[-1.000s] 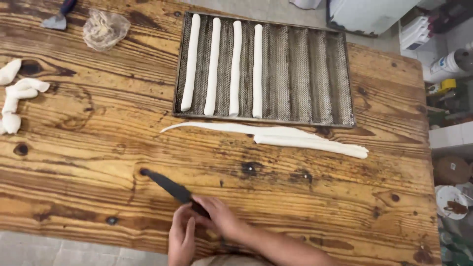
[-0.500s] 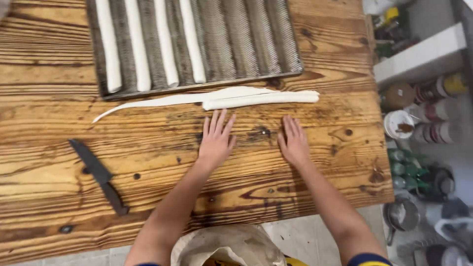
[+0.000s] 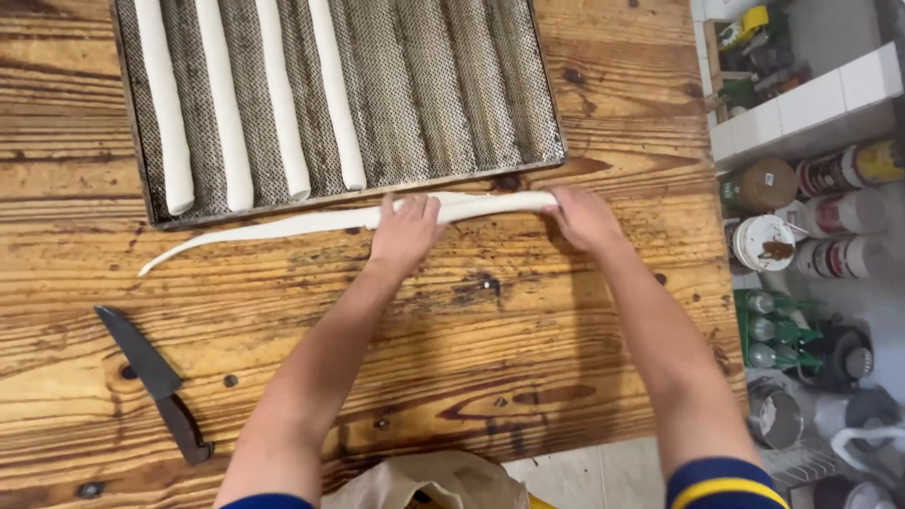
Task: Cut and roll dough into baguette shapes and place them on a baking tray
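Wood: the knotty, strongly grained brown plank counter (image 3: 528, 358) carried everything, its boards streaked dark and amber.
Dough: a long, pale, soft rope of white dough (image 3: 311, 224) lay across the counter just in front of the tray, thick at its right end and tapering to a thin curved tail at the left.
Tray: a dark perforated metal baking tray with lengthwise channels (image 3: 452, 94) sat at the far side of the counter; four smooth white dough sticks (image 3: 250, 99) lay in its left channels, side by side.
Left hand: the left hand (image 3: 405, 236) lay palm down with fingers spread and nearly flat, pressing on the middle of the dough rope, not closed around it.
Right hand: the right hand (image 3: 584, 219) rested over the thick right end of the rope, fingers curved loosely on top; whether they wrapped under it could not be told.
Knife: a black-bladed knife with a black handle (image 3: 156, 382) lay flat on the counter near the left, well apart from both hands.
Shelves: round tins and jars (image 3: 830, 217) stood beside the counter's right edge.
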